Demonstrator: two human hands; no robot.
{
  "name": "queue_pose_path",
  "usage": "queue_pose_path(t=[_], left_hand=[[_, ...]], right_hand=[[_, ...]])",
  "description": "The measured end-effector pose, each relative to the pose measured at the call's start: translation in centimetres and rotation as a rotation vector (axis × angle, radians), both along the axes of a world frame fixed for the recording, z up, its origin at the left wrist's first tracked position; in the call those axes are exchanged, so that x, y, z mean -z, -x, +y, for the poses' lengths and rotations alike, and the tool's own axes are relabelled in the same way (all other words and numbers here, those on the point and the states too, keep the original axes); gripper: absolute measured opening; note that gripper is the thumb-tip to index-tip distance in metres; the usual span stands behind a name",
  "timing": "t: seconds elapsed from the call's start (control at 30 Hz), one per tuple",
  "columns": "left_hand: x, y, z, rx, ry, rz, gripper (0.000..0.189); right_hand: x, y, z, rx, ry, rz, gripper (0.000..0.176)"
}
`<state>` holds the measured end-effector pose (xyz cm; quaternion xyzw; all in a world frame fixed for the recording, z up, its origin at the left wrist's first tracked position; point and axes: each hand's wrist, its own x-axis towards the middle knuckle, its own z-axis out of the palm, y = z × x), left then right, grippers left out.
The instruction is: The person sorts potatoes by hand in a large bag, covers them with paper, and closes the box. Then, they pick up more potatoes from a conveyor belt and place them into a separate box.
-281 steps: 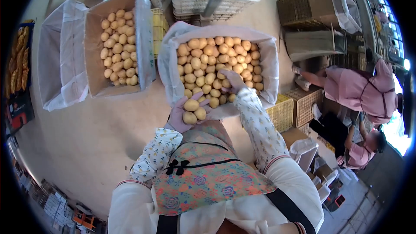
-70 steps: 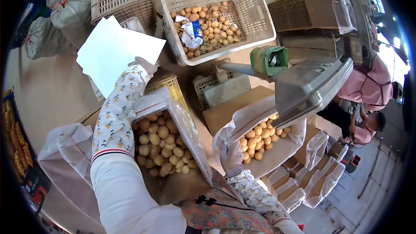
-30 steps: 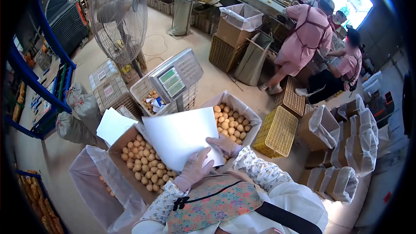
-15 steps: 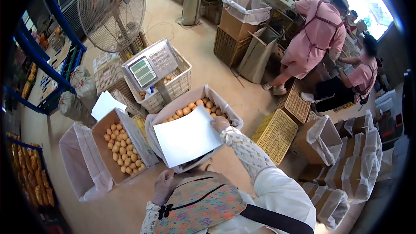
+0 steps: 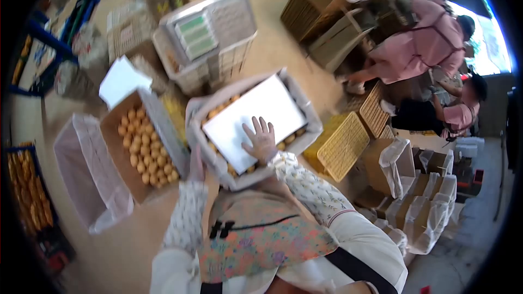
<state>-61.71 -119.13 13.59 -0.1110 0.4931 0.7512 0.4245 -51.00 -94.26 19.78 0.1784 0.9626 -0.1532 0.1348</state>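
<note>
My right hand (image 5: 260,140), gloved, lies flat with spread fingers on a white sheet (image 5: 272,103). The sheet rests over round yellow-orange fruit (image 5: 220,110) in a box with a pale plastic liner (image 5: 313,122). My left hand (image 5: 196,164) is at the near left wall of that box, blurred, its fingers not clear. Left of it stands an open cardboard box (image 5: 117,155) with many of the same fruit (image 5: 144,147). An empty lined box (image 5: 76,179) stands farther left.
Beyond the box is a scale (image 5: 199,32) above a plastic crate (image 5: 231,57). More white sheets (image 5: 122,81) lie on the left. A yellow crate (image 5: 343,147) and lined cartons (image 5: 397,169) stand to the right. Two people in pink (image 5: 422,41) work at the upper right.
My right hand has gone from the sheet's edge to lying flat on it, and the sheet now sits squarely inside the box. My left hand has moved up to the box's side. The view has shifted.
</note>
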Motion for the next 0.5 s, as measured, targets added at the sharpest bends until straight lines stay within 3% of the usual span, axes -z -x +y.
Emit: queue_pose_path(t=[0.03, 0.1, 0.13, 0.17, 0.23, 0.27, 0.33, 0.37, 0.4, 0.47, 0.5], left_hand=[[-0.5, 1.0, 0.9, -0.041, -0.043, -0.072, 0.055], [-1.3, 3.0, 2.4, -0.105, -0.048, -0.070, 0.068], [-3.6, 4.2, 3.3, -0.142, 0.047, -0.167, 0.074], [-2.4, 4.9, 3.6, -0.212, 0.085, -0.169, 0.079], [1.9, 6.3, 1.8, -0.157, -0.134, -0.218, 0.074], [1.7, 6.4, 2.3, -0.143, -0.067, -0.156, 0.072], [0.4, 7.4, 3.9, -0.109, 0.062, -0.022, 0.069], [1.0, 8.7, 4.5, -0.113, 0.267, -0.248, 0.057], [0.8, 9.8, 5.2, -0.145, 0.354, -0.292, 0.049], [-2.9, 10.3, 5.8, -0.247, 0.361, 0.007, 0.035], [-5.3, 9.2, 5.7, -0.109, 0.358, 0.224, 0.032]], right_hand=[[2.2, -0.8, -0.6, -0.031, 0.102, -0.194, 0.076], [3.6, -2.7, -2.4, 0.123, 0.194, -0.296, 0.073], [3.6, -3.0, -2.5, 0.096, 0.205, -0.257, 0.072], [3.6, -2.9, -1.9, 0.072, 0.207, -0.207, 0.071], [3.2, -2.7, -1.0, 0.093, 0.272, -0.145, 0.071], [2.9, -2.8, -0.7, 0.109, 0.303, -0.114, 0.070], [2.5, -1.2, -0.7, 0.252, 0.628, -0.063, 0.071], [2.3, -0.1, -1.0, 0.327, 0.791, -0.035, 0.072], [2.1, 1.3, -1.4, 0.352, 0.910, -0.037, 0.073], [2.9, 4.1, -2.5, 0.378, 1.179, 0.007, 0.075], [3.6, 5.2, -3.1, 0.377, 1.328, 0.056, 0.076]])
